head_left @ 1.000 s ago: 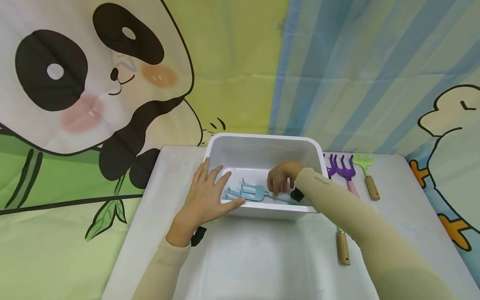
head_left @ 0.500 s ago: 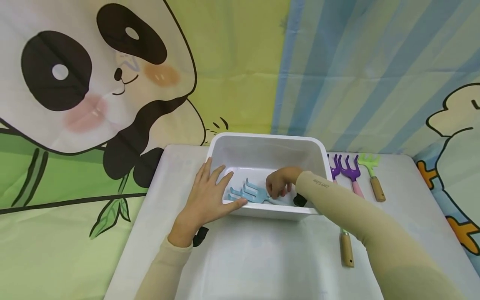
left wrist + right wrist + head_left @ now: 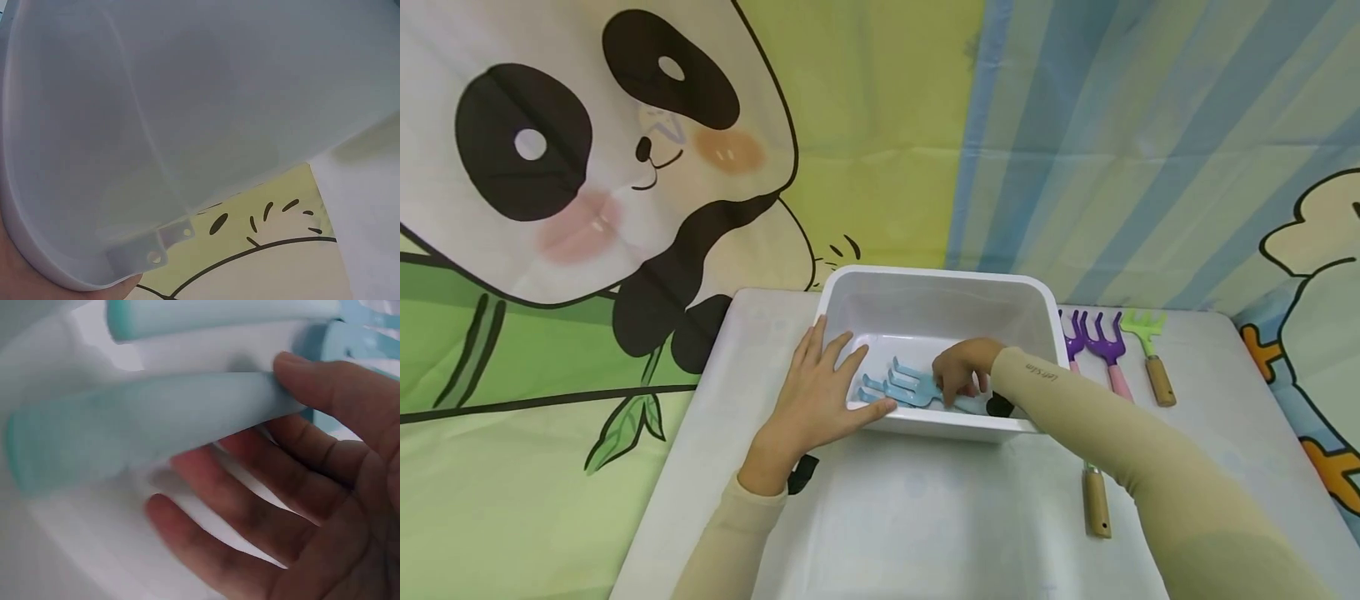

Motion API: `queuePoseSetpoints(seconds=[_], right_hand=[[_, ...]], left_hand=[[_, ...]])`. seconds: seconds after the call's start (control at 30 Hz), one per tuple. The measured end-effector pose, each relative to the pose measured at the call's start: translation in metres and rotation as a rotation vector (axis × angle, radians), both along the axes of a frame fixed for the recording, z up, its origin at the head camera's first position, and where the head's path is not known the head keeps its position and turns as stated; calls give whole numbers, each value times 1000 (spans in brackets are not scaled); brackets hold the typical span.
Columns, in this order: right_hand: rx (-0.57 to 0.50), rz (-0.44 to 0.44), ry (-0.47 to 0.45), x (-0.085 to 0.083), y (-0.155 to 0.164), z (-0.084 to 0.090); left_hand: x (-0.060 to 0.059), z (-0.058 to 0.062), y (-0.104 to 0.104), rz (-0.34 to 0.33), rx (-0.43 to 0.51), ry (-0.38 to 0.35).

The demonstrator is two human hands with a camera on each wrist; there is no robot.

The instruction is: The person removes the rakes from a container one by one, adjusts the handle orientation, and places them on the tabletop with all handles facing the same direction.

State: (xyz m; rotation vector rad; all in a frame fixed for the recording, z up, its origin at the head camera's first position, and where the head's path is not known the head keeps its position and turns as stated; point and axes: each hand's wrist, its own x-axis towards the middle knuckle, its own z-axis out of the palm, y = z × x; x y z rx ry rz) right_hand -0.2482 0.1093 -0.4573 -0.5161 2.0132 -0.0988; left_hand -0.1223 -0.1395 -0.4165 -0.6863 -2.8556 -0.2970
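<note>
Head view: by the far edge of the bench [image 3: 925,517], the left hand [image 3: 811,385], fingers spread, rests on the tub [image 3: 940,304]; inside it, the right hand [image 3: 964,368] pinches a blue fork [image 3: 144,425] by its handle.

Left hand [image 3: 811,385]: back up, fingers splayed toward far side, thumb out right. Right hand [image 3: 962,367]: thumb and index in a pinch (other fingers loosely bent, fanned). Left forearm [image 3: 724,542] sleeved, at near left; right forearm [image 3: 1150,467] sleeved, angled from near right toward far left.
</note>
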Motion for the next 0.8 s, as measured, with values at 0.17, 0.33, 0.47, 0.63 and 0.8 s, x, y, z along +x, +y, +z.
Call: queuePoseSetpoints(seconds=[0.17, 0.33, 0.47, 0.63, 0.8], right_hand=[[-44, -98, -72, -3, 3, 7], [-71, -160, -166, -7, 6, 10], [-77, -171, -207, -13, 9, 13], [-84, -173, -214, -18, 14, 21], [-106, -185, -222, -22, 16, 31]], left_hand=[[0, 0, 0, 2, -5, -2], [0, 0, 1, 0, -6, -1], [-1, 0, 1, -3, -6, 7], [-2, -1, 1, -7, -1, 4], [-4, 0, 1, -1, -12, -13]])
